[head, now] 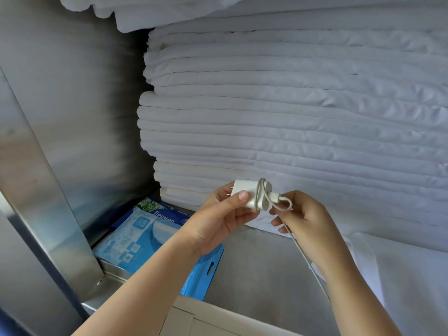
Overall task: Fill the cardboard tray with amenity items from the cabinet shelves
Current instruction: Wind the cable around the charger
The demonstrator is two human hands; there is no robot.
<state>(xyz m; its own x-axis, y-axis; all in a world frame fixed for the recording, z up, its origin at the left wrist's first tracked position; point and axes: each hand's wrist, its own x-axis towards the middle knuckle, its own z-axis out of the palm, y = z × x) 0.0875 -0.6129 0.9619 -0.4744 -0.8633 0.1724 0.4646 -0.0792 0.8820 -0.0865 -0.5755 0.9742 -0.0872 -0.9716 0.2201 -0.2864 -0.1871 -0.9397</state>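
**A:** What sat nearest you?

**B:** A corner of the cardboard tray [194,318], low at the frame's bottom edge and between your forearms. How much it held could not be told.

**A:** And my hands?

**B:** Above the steel shelf [257,267], close together. Your left hand [218,226] gripped a white charger plug [251,194], thumb pressed on its face and fingers curled behind, prongs pointing left. Your right hand [308,224] pinched the cable [283,202], which looped around the plug and trailed down past your right wrist.

**A:** Further back?

**B:** Blue packets [143,236] lay flat on the shelf's left side, against the metal upright [48,190]. Behind them rose a tall stack of folded white linen [291,117].
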